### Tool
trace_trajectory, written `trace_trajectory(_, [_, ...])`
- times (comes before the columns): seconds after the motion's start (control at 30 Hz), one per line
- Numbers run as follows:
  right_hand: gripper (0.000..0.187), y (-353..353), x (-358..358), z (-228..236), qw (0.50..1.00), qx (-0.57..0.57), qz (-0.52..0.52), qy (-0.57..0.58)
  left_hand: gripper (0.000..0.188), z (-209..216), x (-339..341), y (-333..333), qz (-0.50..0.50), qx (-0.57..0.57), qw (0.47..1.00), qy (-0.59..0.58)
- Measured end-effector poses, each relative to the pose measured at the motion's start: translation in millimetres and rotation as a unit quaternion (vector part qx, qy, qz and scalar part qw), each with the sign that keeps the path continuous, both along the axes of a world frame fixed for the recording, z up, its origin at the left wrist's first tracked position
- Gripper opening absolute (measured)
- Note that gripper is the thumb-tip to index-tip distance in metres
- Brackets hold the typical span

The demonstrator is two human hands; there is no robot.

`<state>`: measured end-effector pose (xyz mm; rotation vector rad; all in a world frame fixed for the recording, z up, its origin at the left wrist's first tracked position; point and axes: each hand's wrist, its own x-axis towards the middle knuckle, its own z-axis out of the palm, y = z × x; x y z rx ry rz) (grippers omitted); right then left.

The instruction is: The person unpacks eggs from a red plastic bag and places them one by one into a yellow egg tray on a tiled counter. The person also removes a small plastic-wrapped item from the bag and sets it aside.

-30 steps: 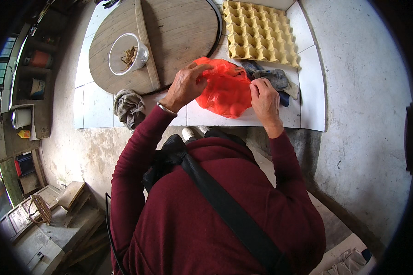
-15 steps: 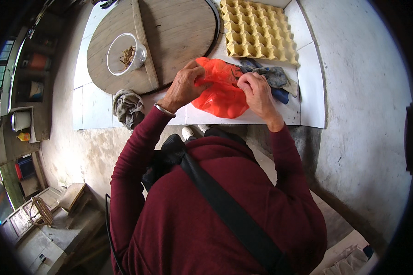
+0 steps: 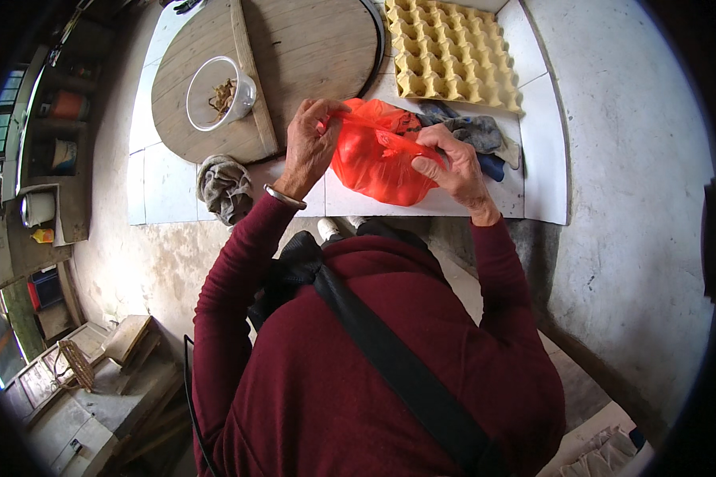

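Head view: left hand (image 3: 312, 143) and right hand (image 3: 456, 167), fingers pinching opposite edges of red plastic bag (image 3: 382, 176); bulging body between fingers, on tabletop (image 3: 507, 200). Best pull gently, evenly: thin film could tear.

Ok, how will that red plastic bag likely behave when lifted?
The red plastic bag is probably floppy: its thin film creases between the left hand and right hand. Rounded lumps bulging low down suggest contents that may shift or roll.
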<state>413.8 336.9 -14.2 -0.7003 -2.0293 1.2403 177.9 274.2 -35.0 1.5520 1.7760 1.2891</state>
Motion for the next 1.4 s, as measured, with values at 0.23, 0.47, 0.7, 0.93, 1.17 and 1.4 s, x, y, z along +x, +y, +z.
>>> trace_trajectory(0.23, [0.015, -2, 10, -6, 0.945, -0.228, -0.070, 0.223, 0.015, -5, -10, 1, 0.073, 0.044, 0.964, -0.250])
trace_trajectory(0.47, [0.026, 17, 22, 38, 0.942, -0.225, 0.249, -0.014, 0.021, 23, -17, -21, 0.038, 0.023, 0.963, -0.265])
trace_trajectory(0.7, [0.014, 4, -30, 19, 0.975, 0.110, 0.126, -0.145, 0.022, 58, -7, -47, 0.049, -0.011, 0.985, -0.166])
trace_trajectory(0.93, [0.036, 17, -57, -65, 0.886, 0.375, -0.006, -0.274, 0.018, 59, -4, -59, 0.018, -0.022, 0.958, -0.284])
trace_trajectory(1.17, [0.067, 8, -83, -98, 0.893, 0.391, -0.082, -0.206, 0.016, 57, 8, -53, 0.020, 0.002, 0.907, -0.420])
trace_trajectory(1.4, [0.062, -1, -92, -53, 0.971, 0.160, -0.046, -0.173, 0.017, 62, 9, -50, 0.025, 0.011, 0.908, -0.417])
